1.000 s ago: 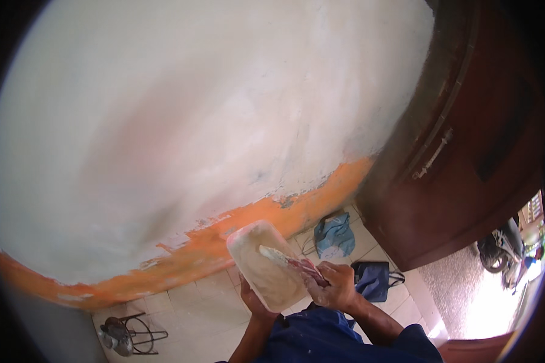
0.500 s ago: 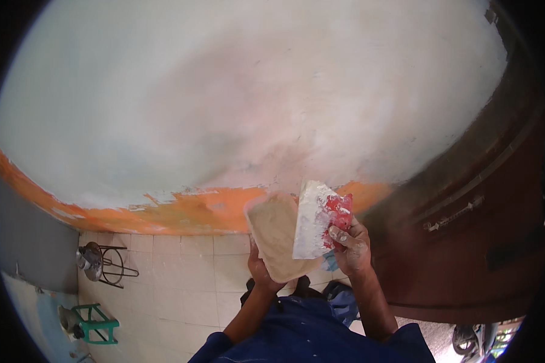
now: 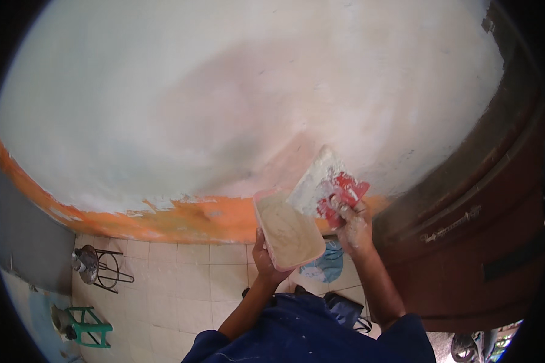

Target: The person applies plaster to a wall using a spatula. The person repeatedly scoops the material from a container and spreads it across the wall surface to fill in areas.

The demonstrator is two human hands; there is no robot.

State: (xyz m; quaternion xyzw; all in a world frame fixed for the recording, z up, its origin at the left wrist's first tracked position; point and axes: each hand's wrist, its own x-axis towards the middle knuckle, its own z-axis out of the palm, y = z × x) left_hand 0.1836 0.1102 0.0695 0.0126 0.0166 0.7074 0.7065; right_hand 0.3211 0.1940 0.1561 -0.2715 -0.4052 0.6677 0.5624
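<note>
My left hand point(image 3: 264, 257) grips a shallow pinkish rectangular tray point(image 3: 289, 230) of beige, pasty material from its left side and below. My right hand point(image 3: 355, 227) is closed on a red-handled spreader point(image 3: 321, 176), raised over the tray's upper right. Its wide blade is coated in off-white paste and tilted toward the upper left. Behind both stands the wall point(image 3: 236, 103), white and blotchy above a rough orange band. I cannot tell whether the blade touches the wall.
Below are a round metal stool point(image 3: 109, 272) with a pot on it, a green plastic stool point(image 3: 89, 323), a blue bag point(image 3: 324, 260) and a dark bag point(image 3: 344, 311). A dark red door point(image 3: 460, 260) stands right, a motorcycle point(image 3: 469, 345) beyond it.
My view has turned left from the door toward the wall. My right hand has lifted the spreader from over the tray up and slightly right; the tray stays in my left hand.
</note>
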